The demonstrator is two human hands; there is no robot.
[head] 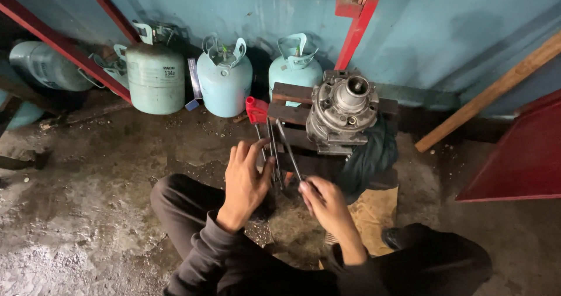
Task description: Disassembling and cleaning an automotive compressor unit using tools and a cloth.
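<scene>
Three cylinders: pale blue-green gas cylinders (pixel 224 80) stand upright in a row against the blue wall (pixel 444 33), with more of them lying behind a red beam (pixel 58 42) at the left.
Floor: rough grey concrete (pixel 87 214), stained and gritty, with crumbled patches at the near left.
Stand: a low dark wooden slatted stand (pixel 292 113) sits on the floor just in front of the cylinders; it carries the things.
Metal part: a grey cast machine part (pixel 342 112) with a round shaft pointing up stands at the stand's far right corner, a dark cloth (pixel 371 156) draped beside it over the right edge.
Tools: long thin metal rods (pixel 272 150), one with a red handle (pixel 256 110), lie across the stand's left half, running from far edge to near edge.
Left hand: the left hand (pixel 245 182) is spread flat, fingers loose, resting on the rods at the near left edge.
Right hand: the right hand (pixel 324 205) pinches the near end of one slanted rod (pixel 289 150).
Right side: a wooden plank (pixel 491 91) leans on the wall above a red panel (pixel 520 156).
</scene>
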